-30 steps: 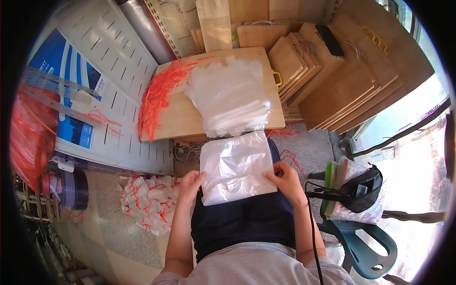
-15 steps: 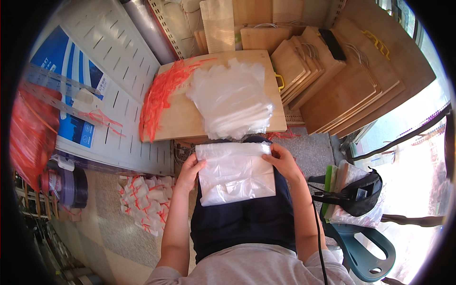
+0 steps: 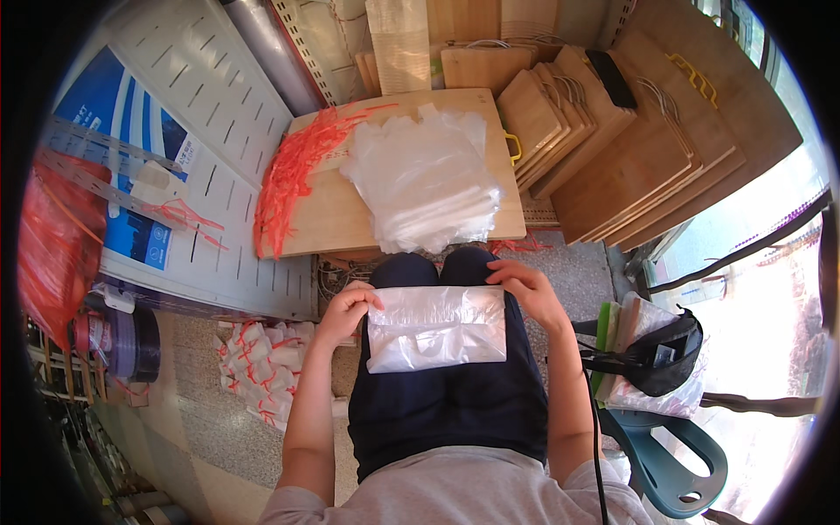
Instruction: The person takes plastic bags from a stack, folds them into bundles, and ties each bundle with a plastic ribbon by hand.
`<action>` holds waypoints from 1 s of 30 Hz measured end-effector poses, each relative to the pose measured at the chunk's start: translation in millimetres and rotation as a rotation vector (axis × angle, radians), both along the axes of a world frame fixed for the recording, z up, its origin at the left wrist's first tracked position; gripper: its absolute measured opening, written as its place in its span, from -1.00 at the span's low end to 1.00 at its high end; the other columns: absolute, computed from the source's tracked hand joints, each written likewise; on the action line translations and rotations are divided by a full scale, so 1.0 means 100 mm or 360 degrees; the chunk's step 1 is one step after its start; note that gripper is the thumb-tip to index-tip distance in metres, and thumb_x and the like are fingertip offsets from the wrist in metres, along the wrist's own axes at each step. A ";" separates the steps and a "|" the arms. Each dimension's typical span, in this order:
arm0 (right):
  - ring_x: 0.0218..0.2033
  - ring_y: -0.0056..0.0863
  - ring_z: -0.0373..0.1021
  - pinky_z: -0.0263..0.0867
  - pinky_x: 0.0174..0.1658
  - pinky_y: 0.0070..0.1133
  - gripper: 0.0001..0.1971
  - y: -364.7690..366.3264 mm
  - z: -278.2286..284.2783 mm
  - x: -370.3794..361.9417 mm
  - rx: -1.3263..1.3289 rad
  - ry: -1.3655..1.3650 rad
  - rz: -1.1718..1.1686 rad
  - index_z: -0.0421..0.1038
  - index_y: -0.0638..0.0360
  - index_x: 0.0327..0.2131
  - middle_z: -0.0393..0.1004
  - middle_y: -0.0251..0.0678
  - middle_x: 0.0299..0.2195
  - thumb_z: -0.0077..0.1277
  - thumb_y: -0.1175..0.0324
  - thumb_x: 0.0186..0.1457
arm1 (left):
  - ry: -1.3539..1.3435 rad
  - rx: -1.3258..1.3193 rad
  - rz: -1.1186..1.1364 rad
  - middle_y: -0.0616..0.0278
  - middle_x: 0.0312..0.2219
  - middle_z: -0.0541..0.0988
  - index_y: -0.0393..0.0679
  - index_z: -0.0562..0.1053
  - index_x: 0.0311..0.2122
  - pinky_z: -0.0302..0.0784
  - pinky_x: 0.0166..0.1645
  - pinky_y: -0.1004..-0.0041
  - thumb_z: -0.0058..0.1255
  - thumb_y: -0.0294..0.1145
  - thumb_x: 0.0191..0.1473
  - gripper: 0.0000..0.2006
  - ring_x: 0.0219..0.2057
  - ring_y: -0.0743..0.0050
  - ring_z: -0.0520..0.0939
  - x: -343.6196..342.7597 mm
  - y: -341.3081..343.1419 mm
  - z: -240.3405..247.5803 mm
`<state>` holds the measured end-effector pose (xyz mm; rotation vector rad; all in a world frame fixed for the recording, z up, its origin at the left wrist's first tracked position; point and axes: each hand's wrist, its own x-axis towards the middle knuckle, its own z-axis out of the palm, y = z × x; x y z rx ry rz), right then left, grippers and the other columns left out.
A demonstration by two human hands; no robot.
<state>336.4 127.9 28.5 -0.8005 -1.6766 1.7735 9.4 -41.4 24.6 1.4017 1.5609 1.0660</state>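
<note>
We see the left hand (image 3: 346,310) pinching a corner of a folded, whitish, rectangular plastic sheet (image 3: 437,337). Whether the right hand (image 3: 530,290), opposite, grips it, we cannot tell.

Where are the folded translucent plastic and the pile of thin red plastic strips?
Folded translucent plastic (image 3: 437,337): head view, middle of its face.
Thin red plastic strips (image 3: 293,168): head view, middle of the pile.

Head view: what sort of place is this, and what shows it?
Probably a shop or storage corner: wooden boards with handles stand together, a slotted white panel is at left, and red-tied white bundles lie on the floor.
</note>
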 end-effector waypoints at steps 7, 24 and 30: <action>-0.01 -0.29 0.24 0.12 -0.02 -0.24 -0.54 -0.11 0.22 -0.57 0.1133 -0.1029 0.0543 0.50 0.07 -0.16 0.47 -0.34 -0.23 0.21 0.10 -0.19 | 0.0203 0.0037 0.0027 0.15 -0.20 0.42 -0.23 0.51 -0.42 0.30 0.02 0.43 -0.02 -0.58 -0.12 -0.89 -0.10 0.30 0.44 0.12 -0.04 0.19; -0.37 -0.51 0.27 0.17 -0.32 -0.54 -0.91 -0.72 0.41 -0.43 0.2351 -0.0622 0.0401 0.31 0.02 -0.51 0.32 -0.45 -0.47 -0.02 0.37 -0.20 | 0.1524 0.0311 -0.0020 0.06 -0.05 0.35 -0.09 0.34 0.03 -0.05 0.27 -0.07 0.31 -0.34 -0.32 -0.32 0.19 -0.03 0.19 0.84 -0.22 0.73; -0.30 -0.47 0.28 0.21 -0.20 -0.51 -0.84 -1.00 0.39 -0.22 0.2328 -0.0580 0.0280 0.35 0.10 -0.40 0.34 -0.39 -0.38 -0.03 0.38 -0.16 | 0.1971 0.0297 -0.0257 0.18 -0.38 0.41 -0.16 0.42 -0.28 0.22 0.16 0.05 0.12 -0.41 -0.18 -0.73 -0.09 0.18 0.46 0.73 -0.35 0.56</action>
